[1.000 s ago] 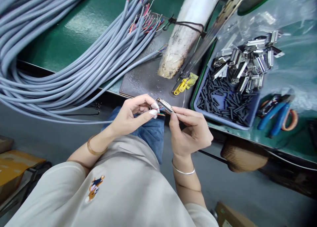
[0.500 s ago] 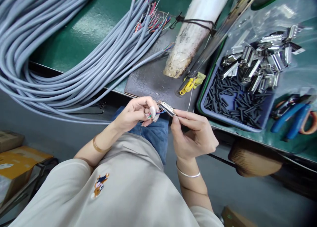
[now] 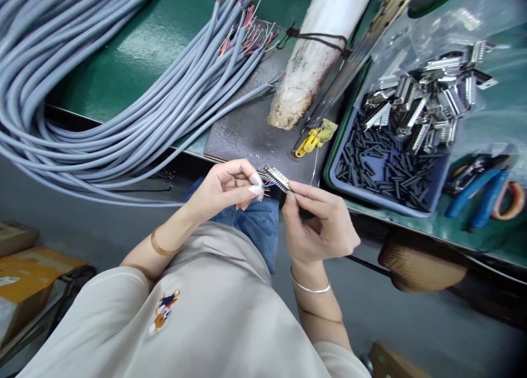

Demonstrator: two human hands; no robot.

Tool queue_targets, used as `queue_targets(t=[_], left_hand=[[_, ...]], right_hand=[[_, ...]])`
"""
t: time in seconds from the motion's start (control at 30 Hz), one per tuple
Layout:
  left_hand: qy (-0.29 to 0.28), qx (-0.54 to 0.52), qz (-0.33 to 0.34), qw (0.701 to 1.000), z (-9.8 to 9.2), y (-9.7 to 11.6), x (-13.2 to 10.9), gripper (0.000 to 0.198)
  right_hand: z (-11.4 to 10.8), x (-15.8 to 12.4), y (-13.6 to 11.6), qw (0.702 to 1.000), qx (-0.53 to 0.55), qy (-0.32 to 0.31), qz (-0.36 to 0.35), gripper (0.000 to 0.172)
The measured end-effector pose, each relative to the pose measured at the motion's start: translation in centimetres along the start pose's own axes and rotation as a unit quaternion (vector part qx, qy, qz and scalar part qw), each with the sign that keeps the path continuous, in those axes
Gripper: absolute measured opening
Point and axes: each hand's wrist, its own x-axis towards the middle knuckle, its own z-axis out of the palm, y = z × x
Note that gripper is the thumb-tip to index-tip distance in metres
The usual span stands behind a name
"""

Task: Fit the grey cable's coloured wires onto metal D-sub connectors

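Observation:
Between thumb and fingers, my right hand (image 3: 319, 216) pinches one end of a metal D-sub connector (image 3: 276, 178) with a row of pins. My left hand (image 3: 230, 190), with white covers on some fingertips, is closed on thin coloured wires (image 3: 267, 189) at the connector's left side. Some of the wires run up to the connector's pins; a few loose ends stick out past my fingertips. Both hands are just in front of the bench edge, above my lap. Much of the wires and their cable is hidden by my left fingers.
Grey cables (image 3: 173, 103) with stripped coloured ends lie across the bench. Beyond my hands are a dark plate (image 3: 239, 131), a white-wrapped roll (image 3: 302, 65) and a yellow-tipped tool (image 3: 307, 143). A blue tray (image 3: 382, 200) holds black tubes and metal connectors; blue-handled pliers (image 3: 489, 199) lie right of it.
My left fingers have shifted slightly, and more loose wire ends show past them. The connector stays in my right hand, tilted a little differently. The whole view has moved slightly.

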Motion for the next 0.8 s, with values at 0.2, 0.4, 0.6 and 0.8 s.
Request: queue_targets(t=[0.2,0.4,0.6,0.8], left_hand=[[0.06,0.056,0.059,0.995,2.0,0.6,0.1,0.026],[0.132,0.082,0.082,0.985,3.4,0.8,1.3,0.029],[0.165,0.145,0.12,0.968,3.6,0.9,2.3,0.021],[0.173,0.167,0.132,0.962,3.9,1.4,2.7,0.02]], right_hand=[[0.4,0.1,0.6,0.994,0.075,0.001,0.073,0.022],[0.4,0.5,1.0,0.986,0.12,-0.04,0.106,0.014],[0.5,1.6,1.5,0.99,0.106,-0.046,0.083,0.013],[0.6,2.5,1.5,0.994,0.085,-0.036,0.057,0.017]])
